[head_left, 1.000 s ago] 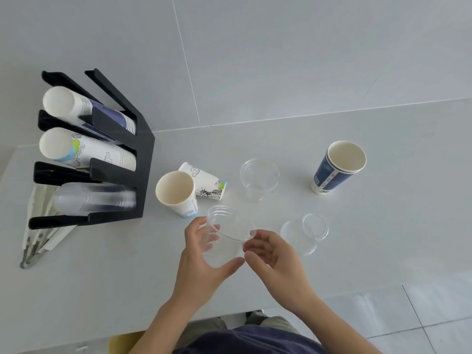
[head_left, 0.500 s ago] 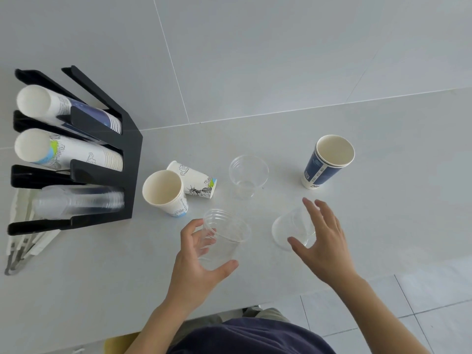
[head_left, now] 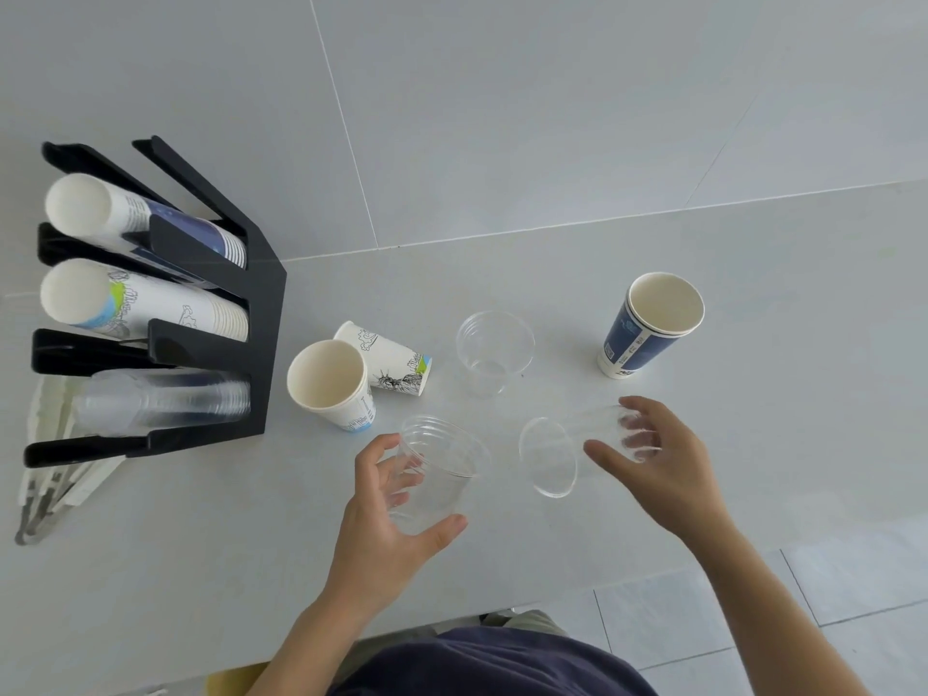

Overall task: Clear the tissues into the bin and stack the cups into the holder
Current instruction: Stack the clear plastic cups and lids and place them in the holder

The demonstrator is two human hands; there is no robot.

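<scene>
The left hand (head_left: 396, 504) is holding a clear cup (head_left: 434, 467) above the desk (head_left: 201, 570), grip clamped; the right hand (head_left: 648, 454) is closing its grip around a tipped cup (head_left: 562, 452). Squeezing thin plastic could crack it or let it slip.

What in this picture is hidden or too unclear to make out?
- Head view: no bin or tissues in frame.
- White bundle behind the black holder: the holder covers it; what it is cannot be told.
- Clear-cup count in the holder's bottom slot: rims blur together.
- Lying clear cup: right hand covers its base.
</scene>
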